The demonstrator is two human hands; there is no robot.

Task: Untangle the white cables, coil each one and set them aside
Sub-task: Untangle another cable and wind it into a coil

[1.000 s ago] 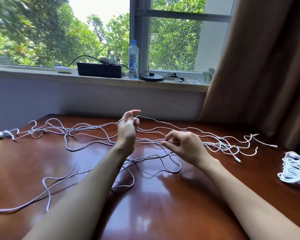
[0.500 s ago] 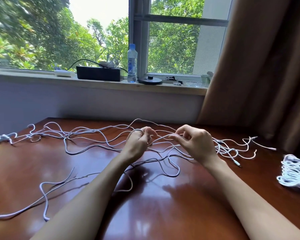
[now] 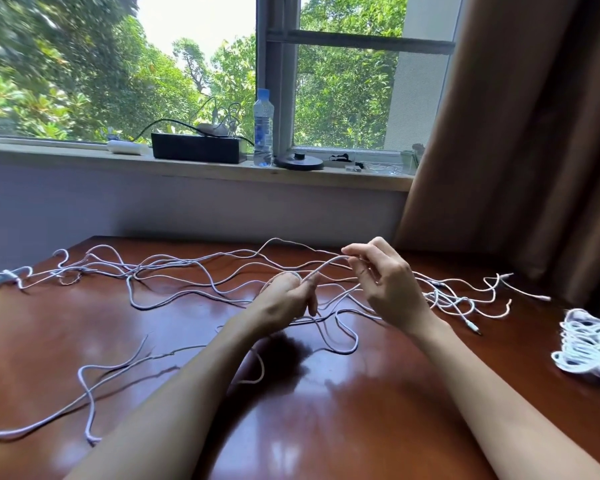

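Left hand (image 3: 284, 299): your fingers curl round a loop of white cable, low over the wooden table (image 3: 326, 427).
Right hand (image 3: 388, 285): your thumb and forefinger pinch a strand that runs up from the left hand; your other fingers are loosely bent.
White cables (image 3: 174, 271): they sprawl tangled across the table's far half, under both your hands.
Coiled bundle (image 3: 589, 344): it lies at the table's right edge, apart from the tangle.
Water bottle (image 3: 263, 128): it stands upright on the windowsill (image 3: 84, 155); the writing on its blue label is too small to read.

Coiled cables (image 3: 590, 344) partly beyond right edge
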